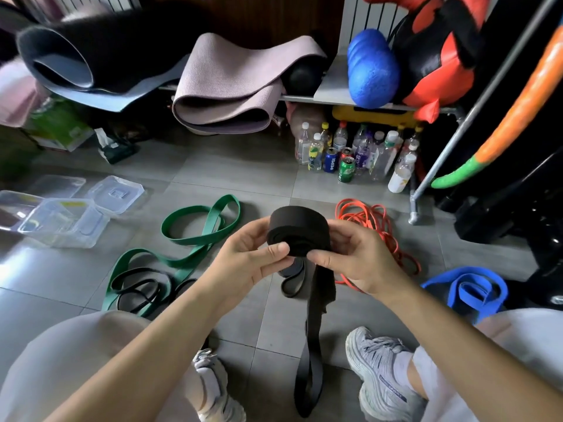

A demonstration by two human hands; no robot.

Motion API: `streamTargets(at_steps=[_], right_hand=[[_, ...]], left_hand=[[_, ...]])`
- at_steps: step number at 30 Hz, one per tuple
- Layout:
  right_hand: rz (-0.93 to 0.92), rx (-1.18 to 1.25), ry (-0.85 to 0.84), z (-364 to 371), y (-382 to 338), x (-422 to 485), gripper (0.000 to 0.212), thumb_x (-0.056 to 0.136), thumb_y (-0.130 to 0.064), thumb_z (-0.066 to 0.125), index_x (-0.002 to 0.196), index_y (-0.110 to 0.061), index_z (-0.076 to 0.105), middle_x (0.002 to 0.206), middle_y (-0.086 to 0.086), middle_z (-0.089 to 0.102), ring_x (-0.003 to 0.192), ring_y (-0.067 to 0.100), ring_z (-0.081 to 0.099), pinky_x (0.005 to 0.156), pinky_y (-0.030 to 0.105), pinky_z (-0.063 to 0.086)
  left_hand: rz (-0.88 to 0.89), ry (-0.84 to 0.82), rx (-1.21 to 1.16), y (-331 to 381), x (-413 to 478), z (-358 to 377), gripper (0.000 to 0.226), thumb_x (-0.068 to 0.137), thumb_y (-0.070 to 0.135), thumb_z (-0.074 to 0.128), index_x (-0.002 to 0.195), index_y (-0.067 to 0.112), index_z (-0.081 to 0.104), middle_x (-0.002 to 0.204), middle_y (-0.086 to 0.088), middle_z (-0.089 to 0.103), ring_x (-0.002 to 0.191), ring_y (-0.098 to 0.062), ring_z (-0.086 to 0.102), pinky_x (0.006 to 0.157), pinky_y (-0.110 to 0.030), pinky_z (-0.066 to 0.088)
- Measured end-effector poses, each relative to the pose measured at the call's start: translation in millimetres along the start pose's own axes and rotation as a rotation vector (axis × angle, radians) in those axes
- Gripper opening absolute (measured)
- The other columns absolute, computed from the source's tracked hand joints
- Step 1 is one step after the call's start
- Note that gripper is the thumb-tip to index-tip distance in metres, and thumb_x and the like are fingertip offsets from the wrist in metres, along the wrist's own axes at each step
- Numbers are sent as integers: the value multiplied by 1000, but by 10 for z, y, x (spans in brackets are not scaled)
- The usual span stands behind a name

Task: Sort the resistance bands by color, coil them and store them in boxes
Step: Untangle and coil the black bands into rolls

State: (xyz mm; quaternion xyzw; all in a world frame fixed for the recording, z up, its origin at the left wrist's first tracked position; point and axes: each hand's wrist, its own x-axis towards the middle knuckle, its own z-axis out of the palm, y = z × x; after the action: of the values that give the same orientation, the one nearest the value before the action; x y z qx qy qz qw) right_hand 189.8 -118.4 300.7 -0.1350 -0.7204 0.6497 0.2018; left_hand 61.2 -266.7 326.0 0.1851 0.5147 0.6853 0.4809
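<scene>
Grey tile floor (pixel 231 175) with green bands (pixel 195 236) sprawled over thin black bands (pixel 137 287) — orange bands (pixel 377 220) and blue band (pixel 466 290) right, clear boxes (pixel 61 220) far left, bottles and cans (pixel 359 150) behind.

Left of the left grip (pixel 246 257), green bands (pixel 195 236) sprawl before the clear boxes (pixel 61 220). Right of the right grip (pixel 353 260) lie the orange cord (pixel 374 220) and blue band (pixel 466 290). Ahead, bare floor (pixel 243 172) reaches the bottles (pixel 356 153).

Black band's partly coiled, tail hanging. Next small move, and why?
Probably roll one more turn: left hand and right hand grip the black coil, but a long tail hangs down uncoiled, so coiling isn't finished.
</scene>
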Motion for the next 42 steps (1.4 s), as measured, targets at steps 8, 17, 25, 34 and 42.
streamTargets(at_steps=[8, 17, 25, 34, 42], right_hand=[[121, -682, -122, 6, 62, -48, 33, 67, -37, 78, 94, -23, 68, 82, -1, 70, 80, 21, 67, 71, 41, 53], [65, -706, -127, 48, -14, -104, 37, 65, -31, 80, 99, -22, 67, 89, -6, 67, 83, 14, 62, 76, 37, 50], [55, -437, -141, -59, -89, -61, 40, 71, -17, 81, 106, -29, 64, 97, -13, 71, 94, 0, 65, 90, 26, 50], [-32, -25, -47, 46, -126, 0, 44, 55, -37, 85, 96, -34, 70, 94, -4, 73, 92, 14, 68, 87, 30, 52], [-20, -744, -86, 99, -77, -51, 40, 63, -49, 66, 89, -19, 66, 74, -1, 67, 71, 20, 63, 66, 42, 51]], left_hand=[[342, -3, 1360, -75, 88, -97, 67, 71, 29, 78, 131, 20, 50, 121, 0, 56, 110, -19, 52, 89, -36, 48], [455, -65, 1467, -146, 35, -19, 45, 74, 31, 73, 117, 22, 62, 105, 1, 64, 99, -22, 56, 82, -30, 45], [347, 172, 915, 46, -19, -49, 44, 62, 10, 83, 97, 31, 68, 89, 20, 67, 89, 5, 62, 80, -6, 44], [309, 36, 313, 17, -37, -34, 39, 59, 20, 79, 97, 26, 71, 92, 6, 71, 89, -12, 64, 85, -31, 51], [548, -23, 1605, -16, -107, -172, 74, 71, 33, 77, 136, 23, 44, 121, -2, 57, 110, -27, 50, 90, -39, 46]])
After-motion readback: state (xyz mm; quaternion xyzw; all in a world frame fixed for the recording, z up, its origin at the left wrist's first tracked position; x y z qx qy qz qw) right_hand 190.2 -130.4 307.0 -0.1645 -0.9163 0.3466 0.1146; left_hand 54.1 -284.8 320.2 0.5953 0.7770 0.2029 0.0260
